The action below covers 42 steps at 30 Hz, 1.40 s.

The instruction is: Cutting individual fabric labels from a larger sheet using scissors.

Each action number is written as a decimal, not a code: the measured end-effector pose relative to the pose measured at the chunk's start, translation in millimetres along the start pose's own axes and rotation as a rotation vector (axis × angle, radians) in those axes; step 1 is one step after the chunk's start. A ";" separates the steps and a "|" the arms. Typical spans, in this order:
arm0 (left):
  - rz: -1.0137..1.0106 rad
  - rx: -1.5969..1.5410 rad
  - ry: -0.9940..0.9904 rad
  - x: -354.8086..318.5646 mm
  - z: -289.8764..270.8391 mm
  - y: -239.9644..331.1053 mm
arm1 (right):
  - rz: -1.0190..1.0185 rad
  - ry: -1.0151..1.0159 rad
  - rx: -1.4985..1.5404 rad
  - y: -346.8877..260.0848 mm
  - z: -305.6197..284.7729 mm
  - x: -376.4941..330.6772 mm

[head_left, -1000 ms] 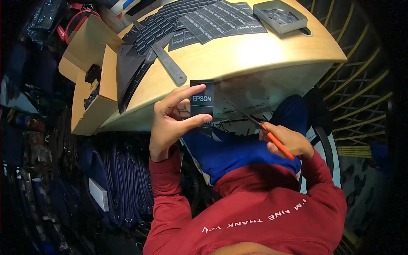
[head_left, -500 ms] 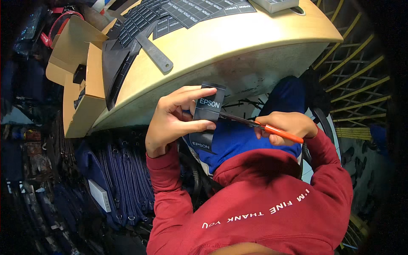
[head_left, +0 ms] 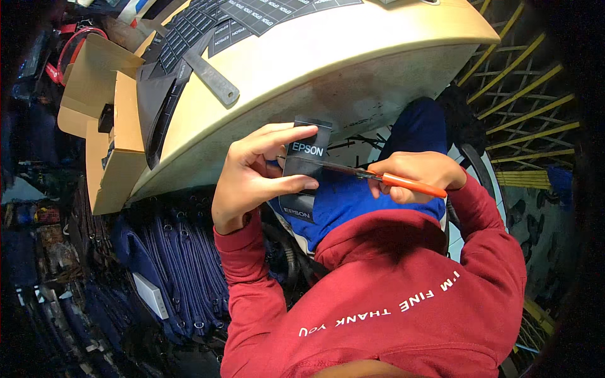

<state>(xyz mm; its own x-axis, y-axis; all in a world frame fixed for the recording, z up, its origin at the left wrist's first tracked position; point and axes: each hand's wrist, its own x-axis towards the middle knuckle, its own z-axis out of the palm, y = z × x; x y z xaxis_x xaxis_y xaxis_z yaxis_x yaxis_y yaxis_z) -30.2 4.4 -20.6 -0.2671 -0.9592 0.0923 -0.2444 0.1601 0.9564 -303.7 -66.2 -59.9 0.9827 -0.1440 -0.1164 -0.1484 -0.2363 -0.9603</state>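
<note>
Pinched between the thumb and fingers of my left hand (head_left: 242, 173) is a black label strip (head_left: 300, 172) with white print, held upright in front of the table edge. My right hand (head_left: 430, 167) is closed round the orange handles of a pair of scissors (head_left: 413, 184). Their thin dark blades lie across the strip from the right, just above my left thumb, and a tip shows past its left edge. Below the thumb, another black printed piece (head_left: 297, 209) lies over my blue-clad lap; whether it joins the held strip I cannot tell.
On the curved wooden table (head_left: 328, 47) are sheets of black printed labels (head_left: 258, 14) and a grey metal ruler (head_left: 214, 82). An open cardboard box (head_left: 120, 170) stands at its left. Dark blue straps (head_left: 183, 271) hang lower left; a yellow-barred lattice (head_left: 523, 94) rises at right.
The scissor blades reach farther left across the strip, and their tip now shows beyond its edge. My left hand keeps its pinch. The view has shifted slightly.
</note>
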 end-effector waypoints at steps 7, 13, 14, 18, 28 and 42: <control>0.012 0.013 -0.020 0.6 -0.8 -0.5 | -0.022 0.015 -0.018 3.6 1.0 1.3; 0.016 -0.031 -0.025 1.8 1.9 -0.8 | -0.011 0.012 -0.028 4.8 0.7 1.2; 0.015 -0.031 -0.026 1.7 1.7 -0.6 | -0.006 0.011 -0.044 4.2 0.5 1.3; 0.020 0.008 -0.040 2.7 0.9 1.0 | -0.030 0.021 -0.025 7.7 2.0 2.0; 0.008 0.002 -0.042 2.7 0.5 -1.2 | -0.003 0.053 -0.099 12.4 4.6 2.8; -0.008 0.006 -0.021 -0.9 -0.7 0.6 | -0.029 0.081 -0.102 13.3 9.0 4.6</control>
<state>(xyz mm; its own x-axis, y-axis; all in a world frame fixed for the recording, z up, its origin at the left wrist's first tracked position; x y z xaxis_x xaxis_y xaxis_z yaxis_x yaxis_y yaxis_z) -29.4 5.2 -19.9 -0.2846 -0.9554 0.0784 -0.2520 0.1535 0.9555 -300.2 -61.4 -75.4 0.9752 -0.2119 -0.0641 -0.1346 -0.3373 -0.9317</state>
